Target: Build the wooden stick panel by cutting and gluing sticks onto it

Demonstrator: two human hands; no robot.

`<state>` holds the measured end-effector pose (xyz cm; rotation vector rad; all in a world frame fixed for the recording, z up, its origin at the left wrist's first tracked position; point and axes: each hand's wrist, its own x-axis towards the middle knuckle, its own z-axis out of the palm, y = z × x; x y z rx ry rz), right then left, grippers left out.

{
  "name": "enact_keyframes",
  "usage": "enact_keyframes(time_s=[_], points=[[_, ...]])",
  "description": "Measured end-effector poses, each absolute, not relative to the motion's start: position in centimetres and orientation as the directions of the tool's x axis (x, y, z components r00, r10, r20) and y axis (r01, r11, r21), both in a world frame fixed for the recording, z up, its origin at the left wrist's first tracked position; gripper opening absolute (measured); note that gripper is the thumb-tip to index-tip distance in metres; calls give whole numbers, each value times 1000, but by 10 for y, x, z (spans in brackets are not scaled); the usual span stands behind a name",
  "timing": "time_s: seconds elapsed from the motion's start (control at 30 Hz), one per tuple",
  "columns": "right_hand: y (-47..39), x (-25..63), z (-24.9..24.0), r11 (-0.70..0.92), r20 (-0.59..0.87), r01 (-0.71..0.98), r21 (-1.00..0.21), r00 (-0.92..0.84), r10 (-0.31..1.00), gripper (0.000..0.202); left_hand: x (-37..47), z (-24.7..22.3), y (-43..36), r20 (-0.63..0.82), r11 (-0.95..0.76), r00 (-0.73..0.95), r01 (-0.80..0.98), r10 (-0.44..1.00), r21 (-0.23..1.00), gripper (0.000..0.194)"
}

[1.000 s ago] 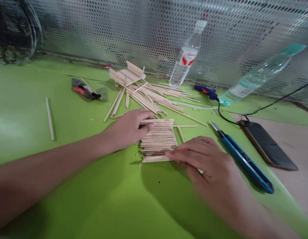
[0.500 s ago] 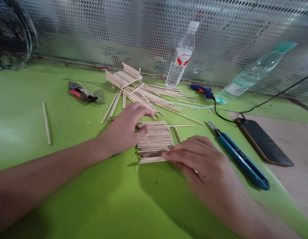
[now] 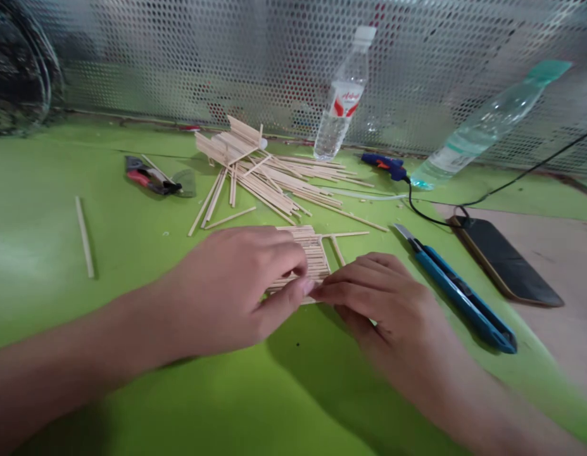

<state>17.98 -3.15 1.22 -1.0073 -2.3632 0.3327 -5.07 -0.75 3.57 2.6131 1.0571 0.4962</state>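
A small panel of thin wooden sticks (image 3: 316,258), laid side by side, rests on the green table between my hands. My left hand (image 3: 240,285) is curled over its left part, thumb and fingertips closed at the near edge and hiding much of the panel. My right hand (image 3: 383,304) pinches the near right corner, its fingertips almost touching my left thumb. One thin stick (image 3: 338,251) sticks out at an angle beside the panel's right edge, and another (image 3: 350,234) points right from its far corner.
Behind lie a pile of loose sticks (image 3: 284,187) and a stick structure (image 3: 231,145). Pliers (image 3: 148,177) and a lone stick (image 3: 84,237) are left. Two bottles (image 3: 338,111) (image 3: 483,133), a glue gun (image 3: 383,164), a box cutter (image 3: 457,291) and a phone (image 3: 506,259) occupy the right.
My left hand has come nearer and to the right, from the panel's far left side to its near edge, with its fingers closing. My right hand has barely moved.
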Motion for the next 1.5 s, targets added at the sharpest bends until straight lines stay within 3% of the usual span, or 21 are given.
enact_keyframes(time_s=[0.13, 0.23, 0.7, 1.5], points=[[-31, 180, 11, 690, 392, 594, -414, -568, 724, 34, -49, 31, -10, 191, -735, 711, 640, 677, 224, 28], [-32, 181, 11, 691, 390, 588, -420, -571, 722, 34, -47, 27, -11, 168, -748, 729, 634, 663, 197, 28], [-32, 181, 11, 691, 391, 589, -418, -571, 722, 38, -42, 24, -15, 5, -688, 718, 666, 696, 288, 11], [-30, 180, 14, 714, 396, 595, -370, -594, 700, 35, -42, 21, -16, 35, -711, 727, 658, 685, 248, 14]])
